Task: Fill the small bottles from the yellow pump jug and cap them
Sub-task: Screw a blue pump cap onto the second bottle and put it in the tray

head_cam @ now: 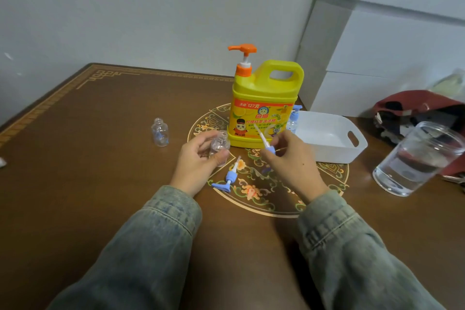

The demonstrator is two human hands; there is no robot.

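Small bottles and yellow pump jug on the brown table

Small bottles are open at this moment. One clear bottle (pixel 219 146) is held upright in the left hand (pixel 198 162), whose fingers are closed around its body; its neck has no cap. A second clear bottle (pixel 160 132) stands alone on the table (pixel 100 158), to the left and apart from the hand, also without cap.

The right hand (pixel 292 158) pinches a blue pump cap (pixel 269 148) between its fingertips, with the white tube of the cap pointing up and to the left, toward the jug. Another blue pump cap (pixel 227 178) lies on its side on the table between the two hands.

The yellow pump jug (pixel 264 106) stands upright just behind the hands (its orange pump head points to the left). To its right is a white basket (pixel 357 143), and a capped small bottle (pixel 294 118) stands at the basket's left edge, partly hidden by the jug. A clear jar (pixel 415 158) with some water stands near the right edge of the table.
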